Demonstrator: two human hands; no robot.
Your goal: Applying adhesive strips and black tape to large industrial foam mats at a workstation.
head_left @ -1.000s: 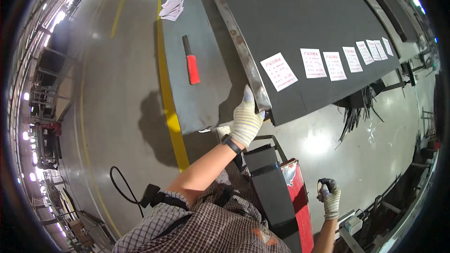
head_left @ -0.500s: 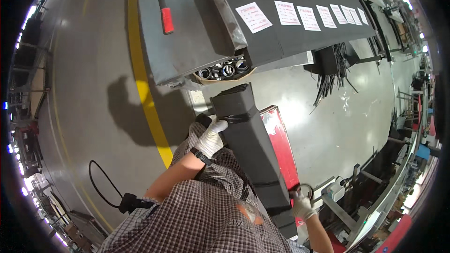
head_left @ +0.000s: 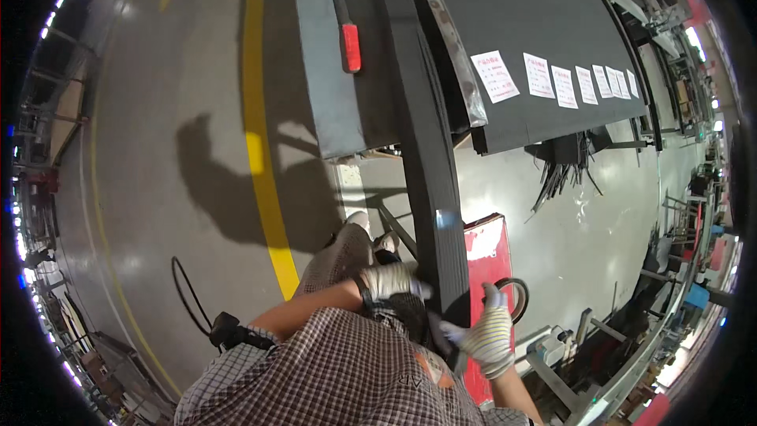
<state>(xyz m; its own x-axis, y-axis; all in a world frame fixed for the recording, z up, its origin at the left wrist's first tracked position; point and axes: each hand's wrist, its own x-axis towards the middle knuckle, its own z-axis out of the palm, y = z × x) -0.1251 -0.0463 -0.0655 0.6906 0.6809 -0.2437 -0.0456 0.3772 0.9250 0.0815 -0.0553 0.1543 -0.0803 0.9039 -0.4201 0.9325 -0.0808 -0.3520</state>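
Observation:
A long, dark bundle of stacked strips (head_left: pixel 434 181) runs from in front of my body out over the bench. A small shiny patch shows on it. My left hand (head_left: pixel 392 282), in a white glove, is at the bundle's left side near my body; its fingertips are blurred. On the other side is my right hand (head_left: pixel 489 339), in a striped glove, fingers pointing toward the bundle's near end. A roll of black tape (head_left: pixel 521 300) stands against its raised thumb and appears held; the grip is partly hidden.
A red board (head_left: pixel 490 248) lies under the bundle's right side. On the grey bench (head_left: pixel 323 87) is a red-handled tool (head_left: pixel 351 49). Printed paper slips (head_left: pixel 495 76) lie on a dark sheet (head_left: pixel 528 24), with a metal edge (head_left: pixel 449 39) beside it. Thin black strips (head_left: pixel 561 185) hang beyond.
The bundle has moved away from me, and now lies across the bench, covering the box of rings. My right hand and the tape roll have come nearer the left hand. The view has shifted.

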